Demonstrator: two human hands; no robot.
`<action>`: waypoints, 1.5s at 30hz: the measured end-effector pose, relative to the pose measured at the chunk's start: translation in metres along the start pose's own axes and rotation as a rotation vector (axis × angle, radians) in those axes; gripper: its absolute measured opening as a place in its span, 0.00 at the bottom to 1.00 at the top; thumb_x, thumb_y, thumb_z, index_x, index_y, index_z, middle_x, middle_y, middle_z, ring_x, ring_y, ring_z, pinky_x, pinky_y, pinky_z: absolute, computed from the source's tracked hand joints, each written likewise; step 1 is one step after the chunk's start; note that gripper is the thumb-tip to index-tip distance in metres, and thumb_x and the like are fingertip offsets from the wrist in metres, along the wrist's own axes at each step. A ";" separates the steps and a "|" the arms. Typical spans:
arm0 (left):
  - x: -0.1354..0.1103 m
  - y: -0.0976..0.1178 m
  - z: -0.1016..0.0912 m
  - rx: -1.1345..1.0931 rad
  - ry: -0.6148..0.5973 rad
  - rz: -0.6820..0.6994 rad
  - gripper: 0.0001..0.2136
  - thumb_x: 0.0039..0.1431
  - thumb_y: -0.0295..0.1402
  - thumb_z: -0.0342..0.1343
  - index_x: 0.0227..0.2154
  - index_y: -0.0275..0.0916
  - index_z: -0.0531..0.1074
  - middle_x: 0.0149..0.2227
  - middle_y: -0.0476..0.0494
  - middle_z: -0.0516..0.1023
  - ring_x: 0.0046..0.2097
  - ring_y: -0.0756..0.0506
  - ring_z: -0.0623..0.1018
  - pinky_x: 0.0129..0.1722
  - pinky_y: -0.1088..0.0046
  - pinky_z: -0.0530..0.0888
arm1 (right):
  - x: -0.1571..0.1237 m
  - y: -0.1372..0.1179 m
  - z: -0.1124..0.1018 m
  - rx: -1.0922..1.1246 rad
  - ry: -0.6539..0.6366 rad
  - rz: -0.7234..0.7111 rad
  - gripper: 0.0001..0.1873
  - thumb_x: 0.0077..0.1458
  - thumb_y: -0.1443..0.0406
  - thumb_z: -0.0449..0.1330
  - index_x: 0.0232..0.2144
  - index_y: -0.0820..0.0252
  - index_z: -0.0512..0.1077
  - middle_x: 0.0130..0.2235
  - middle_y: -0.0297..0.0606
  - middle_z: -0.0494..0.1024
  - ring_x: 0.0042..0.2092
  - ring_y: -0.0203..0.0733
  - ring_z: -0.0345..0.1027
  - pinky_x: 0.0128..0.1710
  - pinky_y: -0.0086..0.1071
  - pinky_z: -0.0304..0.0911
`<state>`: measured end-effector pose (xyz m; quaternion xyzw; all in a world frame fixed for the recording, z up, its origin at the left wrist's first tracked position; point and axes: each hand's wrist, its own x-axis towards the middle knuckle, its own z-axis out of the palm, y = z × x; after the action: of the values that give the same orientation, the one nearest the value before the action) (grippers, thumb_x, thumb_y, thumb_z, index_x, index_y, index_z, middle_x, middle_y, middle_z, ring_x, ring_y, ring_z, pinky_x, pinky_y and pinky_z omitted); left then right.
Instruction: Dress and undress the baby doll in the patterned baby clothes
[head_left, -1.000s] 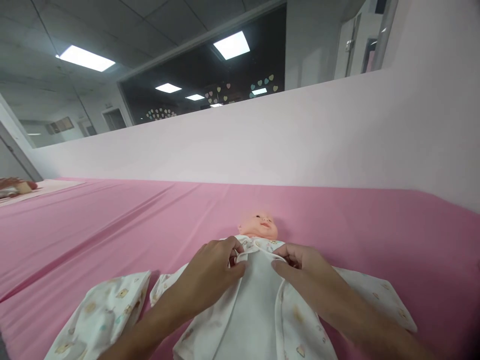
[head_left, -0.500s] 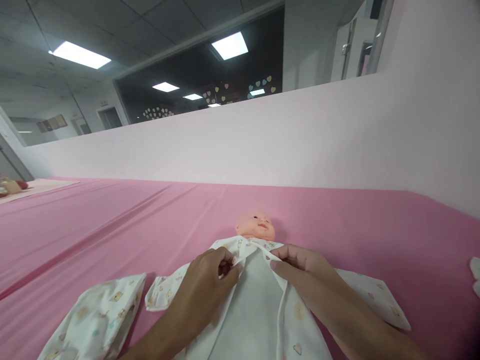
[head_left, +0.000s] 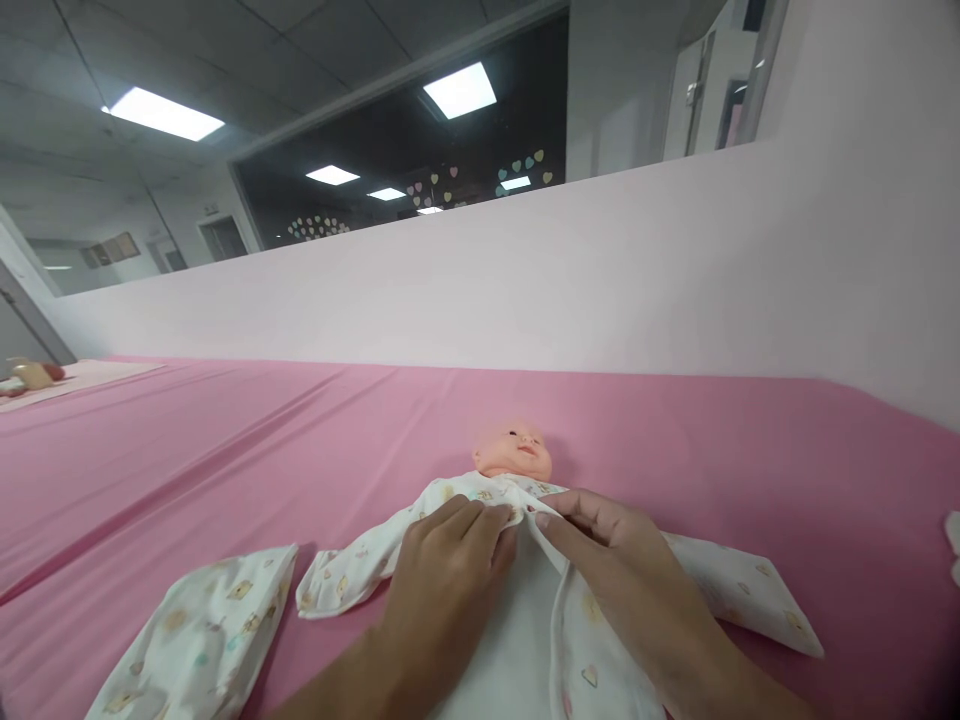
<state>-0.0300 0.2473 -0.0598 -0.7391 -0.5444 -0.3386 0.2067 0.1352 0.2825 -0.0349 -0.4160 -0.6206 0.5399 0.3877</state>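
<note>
A baby doll lies on its back on the pink sheet, its head pointing away from me. It wears a white printed baby top whose front hangs open below the neck, with both sleeves spread sideways. My left hand pinches the left front edge close to the collar, knuckles up. My right hand grips the right front edge between thumb and fingers. The two edges nearly meet at the neck. Plain white lining shows between my hands lower down. The doll's body is hidden under the cloth.
Folded printed cloth lies left of the doll on the pink sheet. Another doll, partly seen, rests on a pale mat at the far left. A white wall with mirror or glass above borders the far side. Something white shows at the right edge.
My left hand has moved right and slightly up with its front edge, closing the gap toward my right hand. My right hand has barely moved.
</note>
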 end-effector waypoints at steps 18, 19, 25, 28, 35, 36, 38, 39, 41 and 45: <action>-0.001 0.011 0.005 -0.082 -0.105 -0.085 0.09 0.55 0.20 0.46 0.26 0.39 0.65 0.24 0.50 0.69 0.27 0.48 0.65 0.27 0.71 0.55 | -0.011 0.016 0.014 -0.362 0.066 -0.390 0.09 0.60 0.67 0.52 0.31 0.54 0.72 0.46 0.36 0.75 0.49 0.42 0.68 0.48 0.34 0.64; 0.002 0.011 0.003 -0.157 -0.149 -0.183 0.08 0.56 0.21 0.47 0.25 0.39 0.65 0.23 0.51 0.69 0.27 0.49 0.64 0.27 0.72 0.55 | -0.011 0.017 0.015 -0.396 0.060 -0.414 0.10 0.60 0.67 0.51 0.31 0.54 0.72 0.47 0.36 0.74 0.49 0.42 0.68 0.48 0.35 0.64; 0.017 0.002 -0.018 -0.686 -0.457 -0.511 0.08 0.60 0.30 0.48 0.28 0.39 0.70 0.29 0.52 0.72 0.32 0.51 0.67 0.31 0.76 0.63 | -0.011 0.015 0.013 -0.563 0.038 -0.502 0.15 0.62 0.69 0.50 0.28 0.54 0.73 0.37 0.35 0.76 0.41 0.41 0.69 0.43 0.36 0.66; 0.017 -0.004 -0.021 -0.778 -0.520 -0.525 0.11 0.63 0.35 0.47 0.29 0.39 0.70 0.29 0.52 0.69 0.32 0.51 0.66 0.32 0.76 0.62 | -0.010 0.015 0.013 -0.576 0.037 -0.526 0.16 0.61 0.72 0.49 0.26 0.55 0.72 0.33 0.34 0.75 0.38 0.41 0.69 0.42 0.36 0.65; 0.016 -0.002 -0.016 -0.732 -0.485 -0.572 0.16 0.66 0.42 0.46 0.26 0.38 0.66 0.27 0.53 0.66 0.31 0.52 0.64 0.31 0.76 0.61 | -0.010 0.020 0.016 -0.577 0.009 -0.513 0.16 0.62 0.71 0.49 0.24 0.56 0.70 0.31 0.33 0.75 0.39 0.41 0.70 0.41 0.35 0.66; 0.016 -0.001 -0.015 -0.737 -0.476 -0.576 0.16 0.66 0.42 0.45 0.26 0.38 0.65 0.27 0.53 0.65 0.31 0.52 0.63 0.31 0.76 0.60 | -0.011 0.020 0.015 -0.564 0.016 -0.493 0.14 0.61 0.70 0.49 0.26 0.55 0.70 0.33 0.33 0.76 0.40 0.41 0.71 0.40 0.35 0.66; 0.015 -0.001 -0.014 -0.785 -0.465 -0.591 0.16 0.66 0.42 0.45 0.26 0.38 0.63 0.26 0.54 0.62 0.30 0.52 0.61 0.30 0.76 0.59 | -0.013 0.020 0.013 -0.538 0.065 -0.435 0.09 0.60 0.67 0.52 0.36 0.52 0.72 0.38 0.33 0.78 0.43 0.43 0.72 0.40 0.36 0.67; 0.014 -0.002 -0.014 -0.820 -0.462 -0.596 0.16 0.66 0.43 0.45 0.26 0.38 0.62 0.25 0.54 0.61 0.29 0.53 0.60 0.29 0.77 0.59 | -0.014 0.019 0.012 -0.527 0.096 -0.405 0.10 0.60 0.65 0.53 0.41 0.50 0.71 0.41 0.34 0.78 0.45 0.43 0.72 0.40 0.36 0.68; 0.014 -0.004 -0.014 -0.895 -0.471 -0.610 0.17 0.66 0.44 0.46 0.25 0.38 0.61 0.24 0.55 0.58 0.28 0.53 0.57 0.28 0.77 0.57 | -0.015 0.016 0.009 -0.520 0.118 -0.354 0.12 0.59 0.62 0.54 0.46 0.49 0.71 0.43 0.35 0.78 0.46 0.44 0.73 0.41 0.37 0.69; 0.015 -0.005 -0.019 -1.002 -0.524 -0.668 0.16 0.65 0.44 0.48 0.26 0.37 0.63 0.25 0.55 0.57 0.26 0.54 0.54 0.26 0.77 0.54 | -0.018 0.011 0.007 -0.517 0.062 -0.340 0.11 0.60 0.64 0.51 0.40 0.50 0.73 0.41 0.34 0.79 0.42 0.43 0.73 0.42 0.36 0.68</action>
<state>-0.0371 0.2462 -0.0358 -0.5952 -0.5533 -0.4057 -0.4184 0.1358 0.2643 -0.0471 -0.4072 -0.7860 0.2784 0.3726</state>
